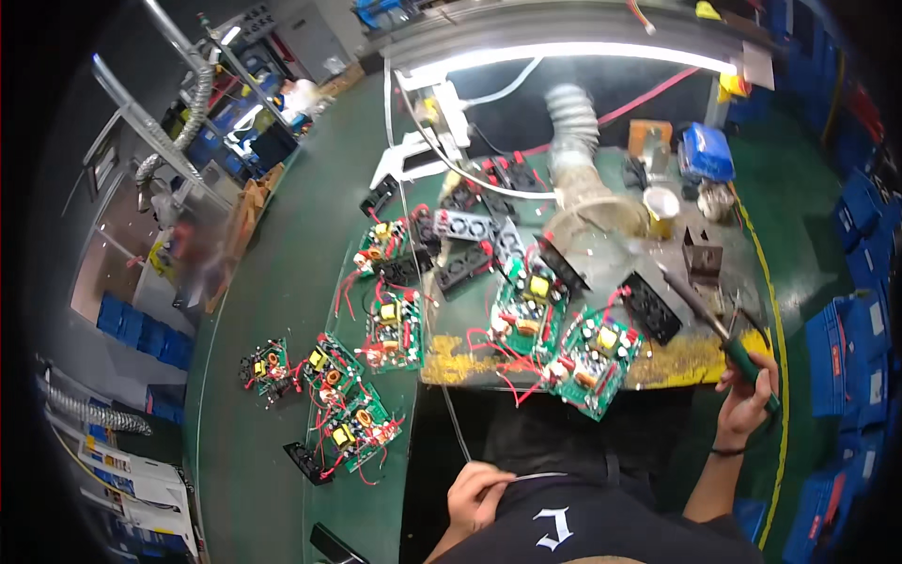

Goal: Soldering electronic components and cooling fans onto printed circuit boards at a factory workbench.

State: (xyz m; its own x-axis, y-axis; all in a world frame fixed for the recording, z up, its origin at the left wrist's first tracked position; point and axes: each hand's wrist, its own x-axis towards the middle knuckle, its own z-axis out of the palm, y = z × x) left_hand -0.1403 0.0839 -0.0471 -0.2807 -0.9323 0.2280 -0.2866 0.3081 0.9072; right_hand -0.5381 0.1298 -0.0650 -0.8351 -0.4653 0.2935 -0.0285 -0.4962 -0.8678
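Observation:
My right hand (749, 399) is closed round the green handle of a soldering iron (742, 362), whose long shaft points up and left over the bench. Low in front of my body, my left hand (476, 493) pinches a thin silvery wire (540, 475), which looks like solder; its free end sticks out to the right. A thin strand also runs down from above to this hand. Nearest to both hands, a green circuit board (601, 343) with red leads overhangs the bench's front edge. Behind it lies a second board (537, 289), and a black fan panel (650, 308) rests to its right.
More circuit boards (395, 324) lie on the green surface to the left. A ribbed exhaust hose (573, 117) ends in a wide hood (597, 216) at the back. A metal bracket (702, 256), a white cup (661, 202) and blue bins (850, 348) are on the right.

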